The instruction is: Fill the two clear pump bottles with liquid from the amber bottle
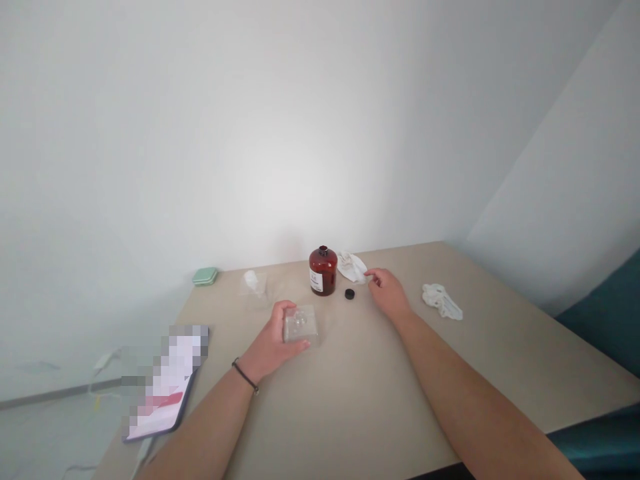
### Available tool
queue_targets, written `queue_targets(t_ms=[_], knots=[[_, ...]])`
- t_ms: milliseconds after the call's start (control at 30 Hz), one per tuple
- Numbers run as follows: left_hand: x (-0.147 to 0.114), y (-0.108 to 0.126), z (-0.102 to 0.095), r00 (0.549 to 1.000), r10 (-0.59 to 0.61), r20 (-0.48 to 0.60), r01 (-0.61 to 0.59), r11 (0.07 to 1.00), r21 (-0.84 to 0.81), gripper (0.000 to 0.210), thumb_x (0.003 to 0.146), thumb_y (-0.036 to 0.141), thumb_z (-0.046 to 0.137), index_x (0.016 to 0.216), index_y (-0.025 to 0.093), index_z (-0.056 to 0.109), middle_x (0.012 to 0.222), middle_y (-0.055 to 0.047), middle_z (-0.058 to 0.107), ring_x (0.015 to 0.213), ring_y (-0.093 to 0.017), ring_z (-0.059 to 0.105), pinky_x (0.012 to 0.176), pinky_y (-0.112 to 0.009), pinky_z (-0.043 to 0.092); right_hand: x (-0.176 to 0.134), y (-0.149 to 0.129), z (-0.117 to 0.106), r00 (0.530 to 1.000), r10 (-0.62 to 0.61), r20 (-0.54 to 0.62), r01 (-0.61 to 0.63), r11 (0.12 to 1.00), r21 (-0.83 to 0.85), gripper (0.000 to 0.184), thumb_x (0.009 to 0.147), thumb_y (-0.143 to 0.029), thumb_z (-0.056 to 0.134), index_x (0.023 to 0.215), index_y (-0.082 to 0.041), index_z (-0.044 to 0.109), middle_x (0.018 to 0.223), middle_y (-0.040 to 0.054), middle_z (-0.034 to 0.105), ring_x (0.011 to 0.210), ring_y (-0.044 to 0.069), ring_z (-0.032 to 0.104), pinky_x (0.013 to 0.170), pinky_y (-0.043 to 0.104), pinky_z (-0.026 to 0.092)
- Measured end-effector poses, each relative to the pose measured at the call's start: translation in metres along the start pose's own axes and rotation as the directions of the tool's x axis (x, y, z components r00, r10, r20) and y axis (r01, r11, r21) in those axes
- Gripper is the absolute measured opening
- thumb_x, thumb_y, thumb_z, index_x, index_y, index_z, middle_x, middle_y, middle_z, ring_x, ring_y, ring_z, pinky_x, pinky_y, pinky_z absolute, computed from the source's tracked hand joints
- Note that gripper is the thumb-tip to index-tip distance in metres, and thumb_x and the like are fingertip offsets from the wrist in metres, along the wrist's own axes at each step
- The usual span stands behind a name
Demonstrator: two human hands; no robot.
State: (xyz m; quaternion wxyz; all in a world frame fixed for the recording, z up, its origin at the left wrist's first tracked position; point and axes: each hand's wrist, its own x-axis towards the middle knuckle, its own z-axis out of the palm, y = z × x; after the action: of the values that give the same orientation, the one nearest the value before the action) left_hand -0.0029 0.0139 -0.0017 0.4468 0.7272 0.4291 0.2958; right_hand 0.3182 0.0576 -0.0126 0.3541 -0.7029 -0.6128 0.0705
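My left hand (270,340) is closed around the sides of a clear, glass-like block or box (301,323), with the thumb along its near side. A round bubble-like shape shows on top of it. Beyond it stands a dark red-brown bottle (323,273), upright, with a white label and an uncapped mouth. A small black cap (349,294) lies on the table just right of the bottle. My right hand (387,291) is at the edge of a crumpled white tissue (352,267). Its index finger reaches to the tissue, the other fingers are partly curled, and no held thing is visible.
The beige table (340,400) meets a white wall at the back. A green case (205,276) sits at the far left corner, with a clear plastic wrapper (255,283) nearby. A tablet or phone (167,387) with a cable lies at the left edge. Another crumpled white piece (442,302) lies right.
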Motion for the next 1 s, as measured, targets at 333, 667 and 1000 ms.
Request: queue_targets(t_ms=[333, 667, 1000], knots=[[0.001, -0.005, 0.0, 1.0, -0.011, 0.013, 0.011, 1.0, -0.004, 0.065, 0.074, 0.031, 0.071, 0.123, 0.025, 0.029, 0.108, -0.002, 0.052, 0.095, -0.02, 0.055, 0.088, -0.036, 0.044, -0.006, -0.016, 0.001, 0.989, 0.019, 0.149, 0.024, 0.96, -0.279, 0.051, 0.083, -0.02, 0.051, 0.133, -0.027, 0.059, 0.126, 0.0134, 0.062, 0.117, 0.032, 0.055, 0.098, 0.046, 0.038], [0.002, -0.007, 0.0, 0.999, 0.033, 0.004, -0.033, 0.999, -0.003, 0.064, 0.074, 0.033, 0.072, 0.122, 0.023, 0.031, 0.107, -0.003, 0.053, 0.095, -0.021, 0.055, 0.086, -0.035, 0.044, -0.01, -0.02, 0.002, 0.977, -0.007, 0.212, 0.088, 0.922, -0.377, 0.05, 0.087, -0.021, 0.047, 0.133, -0.033, 0.06, 0.13, 0.0104, 0.062, 0.121, 0.031, 0.053, 0.105, 0.053, 0.028], [0.001, -0.002, 0.0, 1.0, -0.001, 0.012, 0.002, 1.0, -0.016, 0.064, 0.075, 0.032, 0.071, 0.123, 0.024, 0.03, 0.108, -0.003, 0.054, 0.095, -0.021, 0.056, 0.086, -0.036, 0.044, -0.012, -0.021, 0.003, 0.977, -0.031, 0.211, 0.116, 0.907, -0.404, 0.047, 0.087, -0.021, 0.047, 0.132, -0.03, 0.059, 0.132, 0.0095, 0.062, 0.123, 0.031, 0.052, 0.109, 0.056, 0.023]])
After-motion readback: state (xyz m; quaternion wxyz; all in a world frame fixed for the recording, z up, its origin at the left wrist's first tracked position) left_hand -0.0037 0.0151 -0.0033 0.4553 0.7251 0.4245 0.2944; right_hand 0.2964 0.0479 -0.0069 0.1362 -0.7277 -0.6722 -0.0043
